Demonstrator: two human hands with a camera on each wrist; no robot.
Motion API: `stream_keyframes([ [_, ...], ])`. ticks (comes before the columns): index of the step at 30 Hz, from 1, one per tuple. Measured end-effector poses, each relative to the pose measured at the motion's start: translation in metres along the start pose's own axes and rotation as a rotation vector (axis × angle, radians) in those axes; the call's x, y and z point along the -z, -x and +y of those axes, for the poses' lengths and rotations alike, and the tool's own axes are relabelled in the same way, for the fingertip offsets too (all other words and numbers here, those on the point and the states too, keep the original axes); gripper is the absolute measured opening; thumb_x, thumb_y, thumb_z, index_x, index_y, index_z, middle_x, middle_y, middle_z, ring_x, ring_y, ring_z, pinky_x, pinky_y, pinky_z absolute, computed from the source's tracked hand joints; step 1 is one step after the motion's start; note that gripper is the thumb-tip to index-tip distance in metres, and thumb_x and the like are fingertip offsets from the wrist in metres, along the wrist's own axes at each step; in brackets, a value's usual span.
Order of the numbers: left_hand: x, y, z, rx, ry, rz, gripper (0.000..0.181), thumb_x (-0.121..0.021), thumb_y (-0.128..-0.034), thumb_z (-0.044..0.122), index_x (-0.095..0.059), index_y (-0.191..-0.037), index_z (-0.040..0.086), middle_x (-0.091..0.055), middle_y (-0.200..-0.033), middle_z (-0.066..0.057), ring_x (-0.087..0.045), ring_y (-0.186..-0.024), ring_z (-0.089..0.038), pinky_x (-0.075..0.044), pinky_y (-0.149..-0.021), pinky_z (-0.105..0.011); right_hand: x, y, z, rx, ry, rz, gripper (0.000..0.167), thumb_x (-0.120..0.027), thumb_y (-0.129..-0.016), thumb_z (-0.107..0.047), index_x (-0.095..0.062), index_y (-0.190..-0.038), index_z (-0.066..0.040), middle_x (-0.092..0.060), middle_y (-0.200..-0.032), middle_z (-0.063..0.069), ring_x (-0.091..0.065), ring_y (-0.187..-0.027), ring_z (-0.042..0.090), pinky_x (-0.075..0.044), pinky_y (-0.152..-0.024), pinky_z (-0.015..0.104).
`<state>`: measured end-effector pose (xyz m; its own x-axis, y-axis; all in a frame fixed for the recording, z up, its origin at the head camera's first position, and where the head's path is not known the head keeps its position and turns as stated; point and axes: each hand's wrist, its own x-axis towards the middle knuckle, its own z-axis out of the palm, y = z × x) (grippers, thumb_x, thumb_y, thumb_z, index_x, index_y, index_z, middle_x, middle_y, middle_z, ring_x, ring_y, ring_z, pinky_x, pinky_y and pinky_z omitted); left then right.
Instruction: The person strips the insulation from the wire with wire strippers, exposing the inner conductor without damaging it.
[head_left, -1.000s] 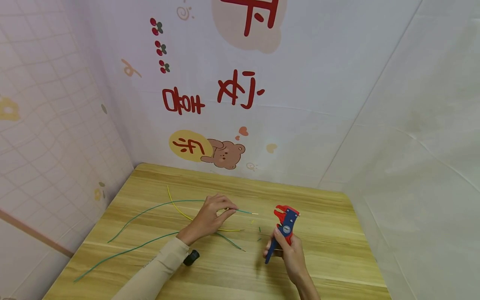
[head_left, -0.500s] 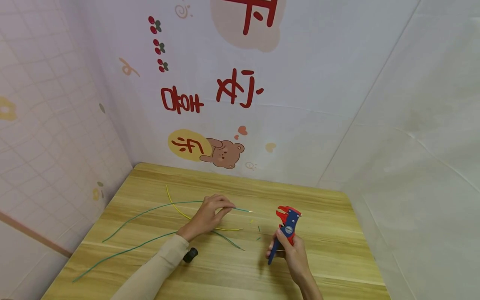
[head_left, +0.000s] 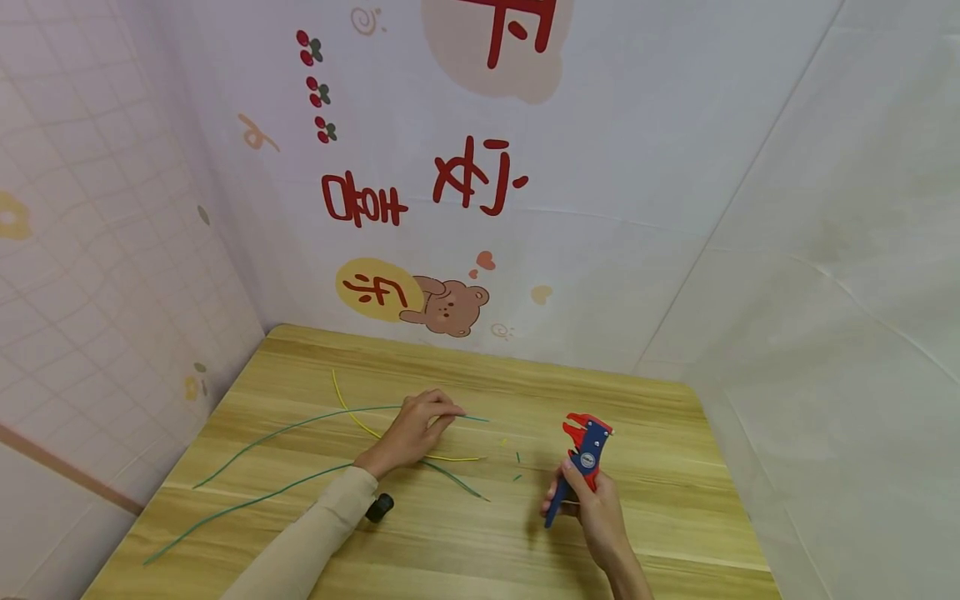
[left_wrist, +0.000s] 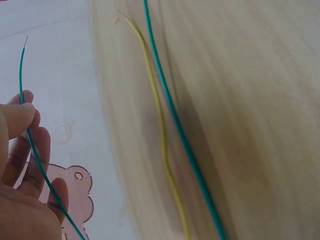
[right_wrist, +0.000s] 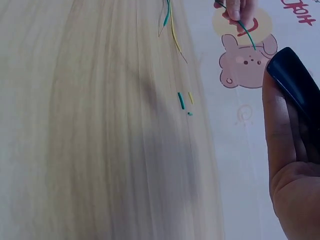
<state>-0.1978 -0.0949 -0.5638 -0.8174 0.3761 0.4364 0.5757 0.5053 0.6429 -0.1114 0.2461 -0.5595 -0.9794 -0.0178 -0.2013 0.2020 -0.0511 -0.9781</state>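
My left hand (head_left: 411,429) pinches a green wire (left_wrist: 37,155) between thumb and fingers, raised above the table. Its bare metal end sticks out past the fingertips in the left wrist view. My right hand (head_left: 596,512) grips a red and blue wire stripper (head_left: 588,458) by its handles, well apart from the wire. The stripper's red jaws point up and left and stand apart, with nothing seen between them. Only a dark handle shows in the right wrist view. Below the left hand lie a yellow wire (left_wrist: 162,120) and a second green wire (left_wrist: 185,145), both with bared ends.
Short green scraps (right_wrist: 181,100) and a yellow scrap (right_wrist: 190,97) lie on the wooden table (head_left: 660,467) between the hands. A small black object (head_left: 380,508) sits beside the left sleeve. A printed cloth wall (head_left: 600,250) rises behind the table's far edge.
My left hand has drawn the green wire slightly left, away from the stripper. My right hand has moved a little right with the stripper. The loose wires and scraps lie as before.
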Motion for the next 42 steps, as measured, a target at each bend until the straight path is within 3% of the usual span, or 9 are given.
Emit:
stream_keyframes([
  [9,-0.003,0.005,-0.010,0.039,0.014,-0.041,0.021,-0.075,-0.1058,0.000,-0.086,-0.122,0.007,-0.081,-0.113,-0.006,-0.074,-0.103,-0.023,-0.039,-0.093,-0.038,0.008,-0.001,0.004,-0.015,-0.017,0.024,0.043,-0.065,-0.116,-0.039,-0.066,-0.114,0.004,-0.076,-0.088,0.018,-0.084,-0.078,0.039,-0.071,-0.072,0.048],
  [17,-0.002,0.006,-0.015,0.064,0.046,-0.090,0.020,-0.072,-0.1072,-0.001,-0.085,-0.123,0.004,-0.082,-0.116,-0.012,-0.077,-0.108,-0.029,-0.058,-0.099,-0.051,0.015,-0.003,0.007,-0.032,-0.016,0.024,0.041,-0.067,-0.115,-0.039,-0.067,-0.113,0.001,-0.077,-0.090,0.021,-0.083,-0.076,0.033,-0.070,-0.071,0.048],
  [22,-0.004,0.008,-0.019,0.075,0.039,-0.101,0.018,-0.072,-0.1078,-0.001,-0.084,-0.120,0.004,-0.083,-0.117,-0.010,-0.078,-0.110,-0.029,-0.064,-0.097,-0.047,0.021,-0.005,0.009,-0.040,-0.003,0.017,0.038,-0.065,-0.117,-0.034,-0.065,-0.116,0.003,-0.078,-0.091,0.020,-0.083,-0.077,0.034,-0.070,-0.073,0.051],
  [28,-0.006,0.008,-0.020,0.119,0.044,-0.116,0.017,-0.072,-0.1072,-0.002,-0.084,-0.117,0.006,-0.083,-0.117,-0.008,-0.079,-0.110,-0.027,-0.066,-0.097,-0.043,0.028,-0.008,0.008,-0.060,0.012,0.004,0.046,-0.065,-0.116,-0.033,-0.061,-0.125,0.012,-0.079,-0.091,0.019,-0.083,-0.078,0.031,-0.071,-0.074,0.050],
  [36,-0.007,0.007,-0.022,0.180,-0.002,-0.156,0.016,-0.072,-0.1077,0.000,-0.084,-0.116,0.007,-0.083,-0.114,-0.006,-0.076,-0.106,-0.022,-0.062,-0.096,-0.039,0.034,-0.012,0.010,-0.104,0.028,-0.005,0.046,-0.065,-0.117,-0.033,-0.060,-0.128,0.011,-0.080,-0.095,0.019,-0.084,-0.082,0.033,-0.071,-0.074,0.047],
  [42,-0.008,0.008,-0.025,0.163,-0.012,-0.165,0.012,-0.075,-0.1055,0.000,-0.084,-0.111,0.005,-0.082,-0.108,-0.008,-0.075,-0.096,-0.022,-0.060,-0.087,-0.035,0.037,-0.015,0.011,-0.119,0.047,-0.025,0.050,-0.066,-0.116,-0.036,-0.058,-0.132,0.011,-0.079,-0.095,0.019,-0.084,-0.082,0.033,-0.071,-0.076,0.048],
])
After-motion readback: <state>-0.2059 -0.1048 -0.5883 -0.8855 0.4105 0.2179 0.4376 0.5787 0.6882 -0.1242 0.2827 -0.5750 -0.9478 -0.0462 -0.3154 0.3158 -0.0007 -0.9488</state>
